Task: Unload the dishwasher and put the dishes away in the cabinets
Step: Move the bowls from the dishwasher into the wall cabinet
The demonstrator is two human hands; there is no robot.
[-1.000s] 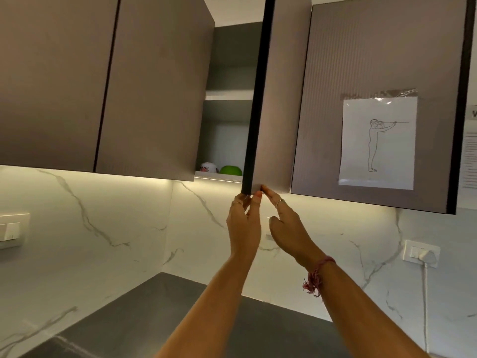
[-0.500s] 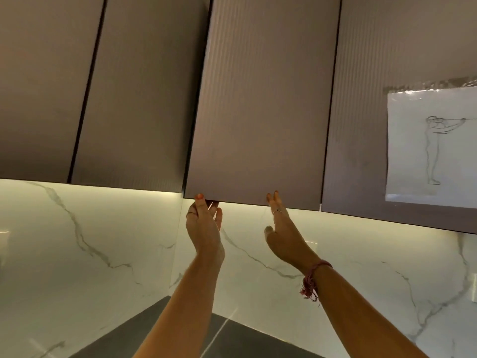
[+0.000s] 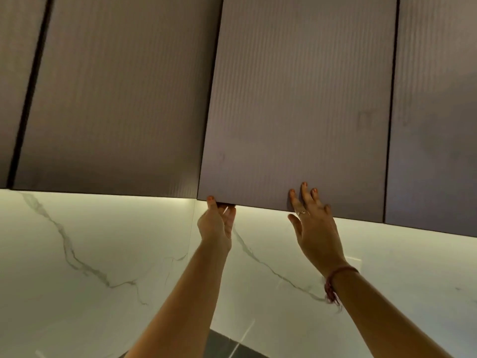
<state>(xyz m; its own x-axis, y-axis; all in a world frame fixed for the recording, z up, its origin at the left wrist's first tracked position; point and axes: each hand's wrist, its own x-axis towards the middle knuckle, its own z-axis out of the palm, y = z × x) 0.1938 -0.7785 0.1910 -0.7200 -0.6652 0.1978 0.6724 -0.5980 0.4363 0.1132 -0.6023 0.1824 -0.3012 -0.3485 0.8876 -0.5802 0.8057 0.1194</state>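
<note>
A brown ribbed upper cabinet door [image 3: 296, 99] fills the middle of the view and lies almost flush with its neighbours. No dishes are in sight. My left hand [image 3: 216, 223] holds the door's lower left corner, thumb on the front and fingers tucked under the bottom edge. My right hand [image 3: 315, 228] presses flat against the lower part of the door's face with straight, spread fingers. A ring and a red thread bracelet are on that arm.
Matching shut cabinet doors stand to the left [image 3: 116, 99] and right [image 3: 436, 112]. A lit white marble backsplash [image 3: 90, 254] runs below them. A sliver of dark countertop [image 3: 232, 344] shows at the bottom between my arms.
The door has swung from open to almost shut, hiding the shelves and dishes inside. My right hand moved from the door's edge up onto its face. The view has shifted left.
</note>
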